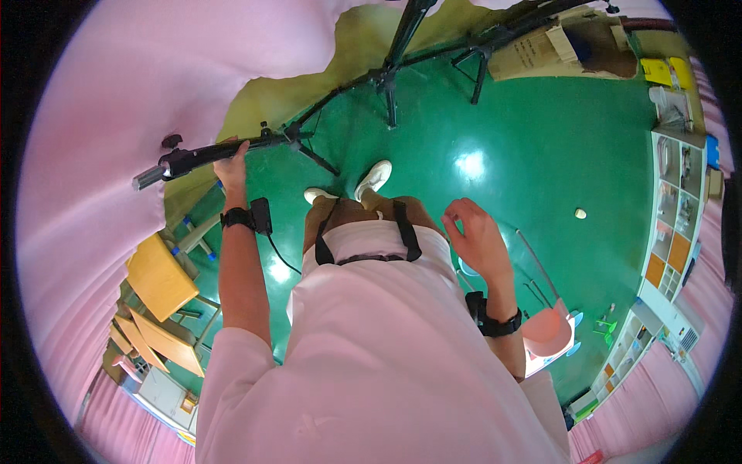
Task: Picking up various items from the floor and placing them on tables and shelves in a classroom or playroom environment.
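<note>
My left hand (232, 164) is wrapped around the black pole of a tripod stand (205, 155), at the far left. The pole lies slanted across the view, its bare silver tube end pointing left toward pink cloth (139, 100). A black knob sticks up from it left of my hand, and the stand's legs spread out to the right. My right hand (473, 236) hangs beside my right hip, fingers loosely bent and thumb apart, with nothing visible in it. Both wrists wear black straps; a small box and cable show at the left one.
More black stands (390, 77) rise ahead over the green floor (525, 155). A torn cardboard box (556, 50) lies far right. White shelves (672, 209) line the right side. A pink chair (547, 331) stands behind my right arm; yellow tables (161, 277) stand left. A small pale object (580, 213) lies on the floor.
</note>
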A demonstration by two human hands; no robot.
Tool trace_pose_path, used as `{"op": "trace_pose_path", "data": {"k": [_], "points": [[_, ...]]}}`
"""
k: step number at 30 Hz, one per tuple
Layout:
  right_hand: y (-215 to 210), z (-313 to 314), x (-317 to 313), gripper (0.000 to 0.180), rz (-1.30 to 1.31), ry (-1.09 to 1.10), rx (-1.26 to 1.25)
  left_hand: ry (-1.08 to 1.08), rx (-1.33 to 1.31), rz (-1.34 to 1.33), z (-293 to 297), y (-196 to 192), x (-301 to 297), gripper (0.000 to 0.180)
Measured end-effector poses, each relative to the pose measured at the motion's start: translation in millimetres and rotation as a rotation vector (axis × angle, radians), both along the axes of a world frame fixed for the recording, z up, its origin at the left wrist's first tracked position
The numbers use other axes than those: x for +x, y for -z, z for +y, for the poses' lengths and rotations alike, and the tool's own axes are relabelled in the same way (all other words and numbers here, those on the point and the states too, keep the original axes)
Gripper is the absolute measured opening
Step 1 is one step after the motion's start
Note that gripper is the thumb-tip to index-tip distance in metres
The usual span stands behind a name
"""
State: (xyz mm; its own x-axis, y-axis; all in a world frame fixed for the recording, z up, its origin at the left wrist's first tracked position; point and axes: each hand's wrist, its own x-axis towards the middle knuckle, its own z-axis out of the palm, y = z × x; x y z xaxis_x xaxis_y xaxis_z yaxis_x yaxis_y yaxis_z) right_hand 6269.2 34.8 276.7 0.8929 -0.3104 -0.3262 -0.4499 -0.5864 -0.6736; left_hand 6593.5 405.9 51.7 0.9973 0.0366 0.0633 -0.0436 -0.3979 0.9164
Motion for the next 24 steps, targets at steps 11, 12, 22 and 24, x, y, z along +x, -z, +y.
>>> {"op": "trace_pose_path", "data": {"k": [11, 12, 22, 24], "points": [[-15, 63, 3, 0.016, 0.055, 0.105, -0.063, 0.246, 0.577, 0.111, 18, 10, 3, 0.039], [-14, 72, 3, 0.016, 0.044, 0.119, -0.067, 0.319, 0.737, 0.251, 27, 20, 3, 0.038], [13, 155, -81, 0.013, 0.141, 0.556, -0.053, 1.36, 0.596, 0.598, -54, -14, -58, 0.02], [19, 169, -105, 0.013, 0.174, 0.662, -0.049, 1.414, 0.536, 0.615, -54, 11, -48, 0.018]]}}
